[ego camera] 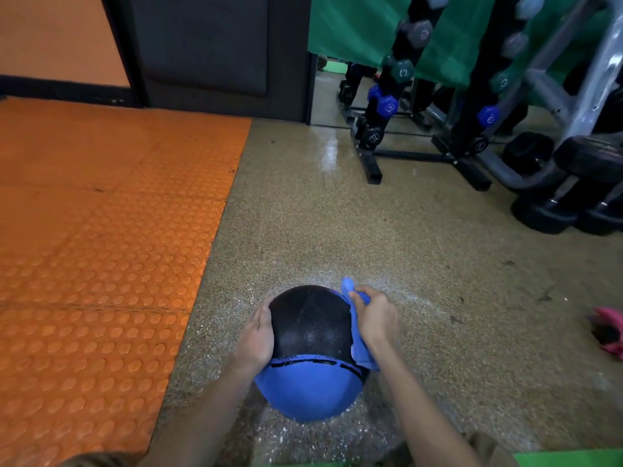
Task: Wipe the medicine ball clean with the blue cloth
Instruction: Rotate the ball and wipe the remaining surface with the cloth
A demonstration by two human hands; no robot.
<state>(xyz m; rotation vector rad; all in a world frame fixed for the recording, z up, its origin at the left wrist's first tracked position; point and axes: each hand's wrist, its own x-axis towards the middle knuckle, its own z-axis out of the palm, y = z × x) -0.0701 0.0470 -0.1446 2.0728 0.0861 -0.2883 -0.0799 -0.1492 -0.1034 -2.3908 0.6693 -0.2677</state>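
A black and blue medicine ball (312, 352) rests on the speckled floor low in the centre of the head view. My left hand (258, 333) presses flat against the ball's left side, steadying it. My right hand (376, 318) is closed on the blue cloth (359, 335), which is bunched against the ball's upper right side; one end of the cloth sticks up past my fingers and the other hangs down beside my wrist. The ball's underside is hidden.
An orange studded mat (101, 247) covers the floor to the left. A black dumbbell rack (387, 106) with blue, green and black weights stands far right, with large black dumbbells (573, 203) on the floor. A pink object (610, 332) lies at the right edge.
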